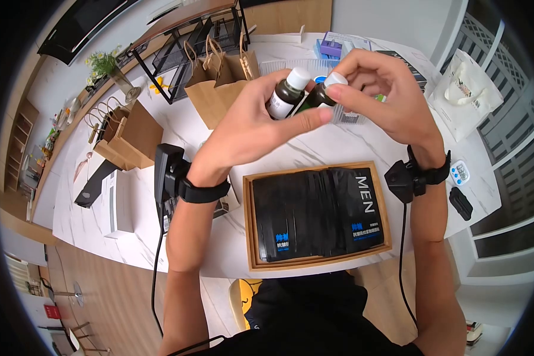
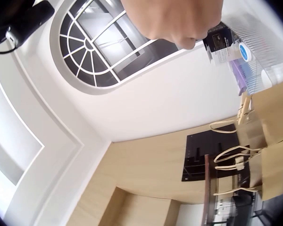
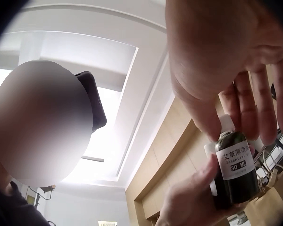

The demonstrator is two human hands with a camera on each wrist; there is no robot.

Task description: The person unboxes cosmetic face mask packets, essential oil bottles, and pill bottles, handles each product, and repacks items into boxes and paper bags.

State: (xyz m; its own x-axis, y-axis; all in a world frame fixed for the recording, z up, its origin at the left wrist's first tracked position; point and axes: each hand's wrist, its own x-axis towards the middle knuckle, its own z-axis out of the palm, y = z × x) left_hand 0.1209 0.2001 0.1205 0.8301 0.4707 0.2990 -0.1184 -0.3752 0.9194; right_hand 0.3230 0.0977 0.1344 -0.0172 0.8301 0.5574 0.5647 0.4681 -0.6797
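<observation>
Each wrist point(image 1: 209, 168) carries a black strap point(image 1: 204, 191), black camera housing point(image 1: 401, 183) and thin black cable point(image 1: 156, 267); clothing point(image 1: 305, 302) is black.

Looking at a small dark-green bottle point(image 1: 285, 97) and a matching bottle point(image 3: 240, 176), held up side by side in the air, just past the far edge of the wooden tray point(image 1: 249, 225). White caps on top of both, white labels too, with "Essential" and "30 ML" pretty readable on the matching one.

Home-like room, shown by flowers point(image 1: 103, 63), a marble-patterned table point(image 1: 314, 146) and wooden shelves point(image 1: 20, 137).
</observation>
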